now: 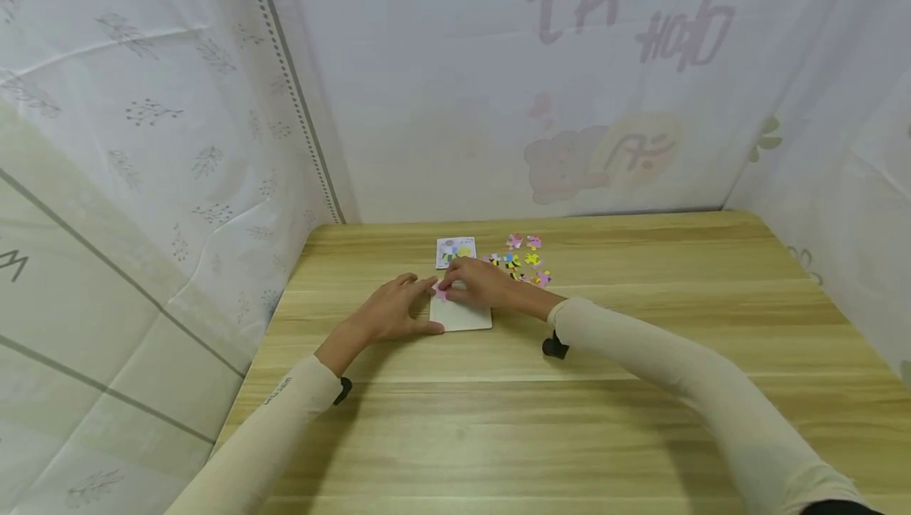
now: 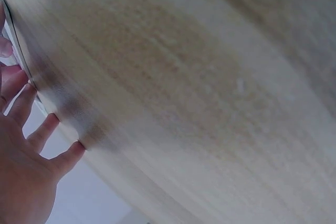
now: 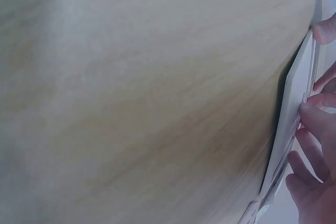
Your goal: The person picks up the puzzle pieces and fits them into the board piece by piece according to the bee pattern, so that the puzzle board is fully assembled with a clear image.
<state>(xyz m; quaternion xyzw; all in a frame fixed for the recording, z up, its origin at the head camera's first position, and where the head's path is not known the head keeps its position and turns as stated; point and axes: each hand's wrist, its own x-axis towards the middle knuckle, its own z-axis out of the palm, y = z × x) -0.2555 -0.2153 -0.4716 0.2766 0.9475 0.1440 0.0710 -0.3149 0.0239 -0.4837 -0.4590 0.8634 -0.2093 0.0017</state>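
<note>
A white puzzle board (image 1: 471,319) lies on the wooden table in the head view. Along its left edge rests my left hand (image 1: 390,309), fingers spread, thumb at the near left corner. My right hand (image 1: 482,284) reaches over the board from the right. Its thumb and fingertips pinch a pink puzzle piece (image 1: 441,295) at the board's upper left; the fingers partly hide it. In the right wrist view, the fingertips of the right hand (image 3: 320,145) meet the face of the board (image 3: 295,98). The left wrist view has the left hand's fingers (image 2: 69,158) against the tabletop.
Behind the board lies a small picture card (image 1: 456,246) with a bee drawing. Several loose puzzle pieces (image 1: 532,259), pink, yellow, blue and black, are spread to the right of the card. Printed cloth (image 1: 441,88) hangs at the table's back and sides.
</note>
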